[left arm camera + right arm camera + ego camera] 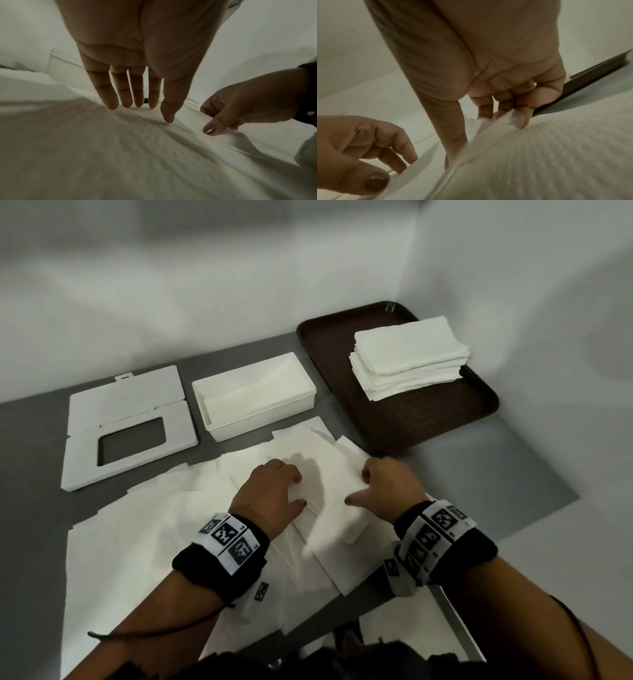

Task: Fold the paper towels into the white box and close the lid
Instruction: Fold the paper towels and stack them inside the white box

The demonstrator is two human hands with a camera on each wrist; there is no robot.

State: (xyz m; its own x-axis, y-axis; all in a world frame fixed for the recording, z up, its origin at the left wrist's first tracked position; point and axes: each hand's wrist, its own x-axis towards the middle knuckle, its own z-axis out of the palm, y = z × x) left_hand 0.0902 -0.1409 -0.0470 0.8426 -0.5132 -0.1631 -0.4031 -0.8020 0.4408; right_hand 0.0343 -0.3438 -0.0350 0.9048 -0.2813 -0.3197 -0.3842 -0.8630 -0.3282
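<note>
Pressing straight fingers of the left hand (pixel 272 491) on overlapped paper towels (pixel 144 529) below the open white box (pixel 253 395), a person's right hand (pixel 387 487) pinches a sheet edge, seemingly mid-fold; creasing likely comes next.

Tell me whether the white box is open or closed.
Open. The white box has no cover on it and its bare inside shows; the lid lies flat on the table to its left.
</note>
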